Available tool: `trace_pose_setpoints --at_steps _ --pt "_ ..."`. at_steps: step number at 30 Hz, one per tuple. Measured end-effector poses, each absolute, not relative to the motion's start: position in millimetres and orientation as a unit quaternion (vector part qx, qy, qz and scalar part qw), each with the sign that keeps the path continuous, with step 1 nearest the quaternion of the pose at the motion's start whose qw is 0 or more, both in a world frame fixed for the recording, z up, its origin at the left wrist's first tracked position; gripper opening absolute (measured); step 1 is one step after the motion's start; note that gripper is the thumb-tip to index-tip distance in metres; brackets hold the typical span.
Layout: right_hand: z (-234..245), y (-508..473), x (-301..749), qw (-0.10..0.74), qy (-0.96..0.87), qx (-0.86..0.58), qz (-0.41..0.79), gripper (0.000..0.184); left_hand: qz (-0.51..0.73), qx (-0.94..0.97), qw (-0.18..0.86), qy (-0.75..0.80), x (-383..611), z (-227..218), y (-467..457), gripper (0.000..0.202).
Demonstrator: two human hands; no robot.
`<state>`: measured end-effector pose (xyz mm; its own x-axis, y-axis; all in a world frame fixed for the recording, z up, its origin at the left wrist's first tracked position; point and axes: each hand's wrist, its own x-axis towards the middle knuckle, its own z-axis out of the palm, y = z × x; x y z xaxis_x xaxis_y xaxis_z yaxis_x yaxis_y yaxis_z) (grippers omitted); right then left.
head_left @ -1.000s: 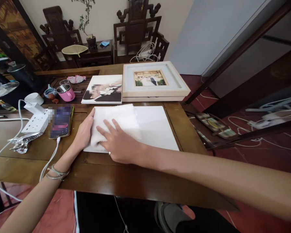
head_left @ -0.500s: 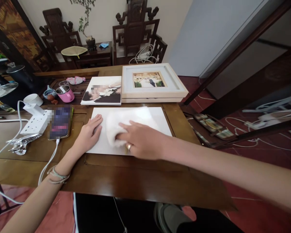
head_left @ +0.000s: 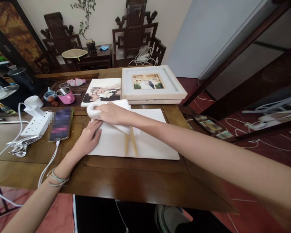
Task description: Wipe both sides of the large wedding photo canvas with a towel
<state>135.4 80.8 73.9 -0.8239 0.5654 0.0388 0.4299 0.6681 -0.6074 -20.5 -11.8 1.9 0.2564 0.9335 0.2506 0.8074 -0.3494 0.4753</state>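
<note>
A white panel point(head_left: 155, 145) lies flat near the front of the wooden table. My left hand point(head_left: 90, 138) rests on its left edge, fingers stretched out flat. A folded white cloth point(head_left: 123, 104), fluffy like a towel, is under my right hand point(head_left: 113, 114), whose fingers press and grip it at the panel's far left corner. Part of the cloth reaches past the panel's far edge, close to the left hand's fingertips. A pale yellow A-shaped piece point(head_left: 131, 142) shows on the panel, its top partly hidden by the cloth and right forearm.
Behind the panel are a photo panel point(head_left: 102, 90) and a thick pale frame point(head_left: 177, 87) with a picture. To the left are a charging phone point(head_left: 60, 124), a power strip point(head_left: 35, 124), cables and a pink mug point(head_left: 67, 97). The table's front edge is near my lap.
My right hand has moved the cloth left and away from me, from the panel's middle to its far left corner, uncovering the A-shaped piece. My left hand stays in place.
</note>
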Motion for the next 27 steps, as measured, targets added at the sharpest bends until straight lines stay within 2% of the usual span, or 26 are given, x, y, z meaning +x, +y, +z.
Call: trace_pose_setpoints --at_steps 4,9,12,15,18,20,23,27 --pt "74.6 83.9 173.5 0.099 -0.914 -0.295 0.262 0.026 0.246 0.776 0.127 0.567 -23.9 -4.0 -11.7 0.048" --pt "62.8 86.4 243.8 0.102 -0.893 -0.387 0.204 0.035 0.239 0.772 0.127 0.574 -24.3 -6.4 -11.8 0.049" --pt "54.2 74.4 276.3 0.071 -0.889 -0.418 0.172 0.038 0.243 0.77 0.128 0.576 -23.6 -5.6 -12.0 0.05" --pt "39.2 42.0 298.1 0.06 -0.925 -0.348 0.142 0.039 0.247 0.769 0.129 0.575 -22.8 -4.7 -12.2 0.049" --pt "21.9 -3.0 314.8 0.131 -0.96 -0.224 0.109 0.033 0.248 0.769 0.132 0.574 -22.4 -4.1 -12.1 0.048" --pt "16.0 -27.8 323.8 0.135 -0.968 -0.181 0.111 0.027 0.25 0.77 0.134 0.572 -22.3 -4.2 -11.9 0.049" --pt "17.9 -40.0 329.9 0.094 -0.972 -0.186 0.113 0.028 0.255 0.771 0.131 0.569 -22.2 -4.4 -11.7 0.049" --pt "26.7 -6.2 319.2 0.044 -0.96 -0.253 0.114 0.038 0.254 0.771 0.129 0.57 -21.5 -3.6 -11.9 0.049"
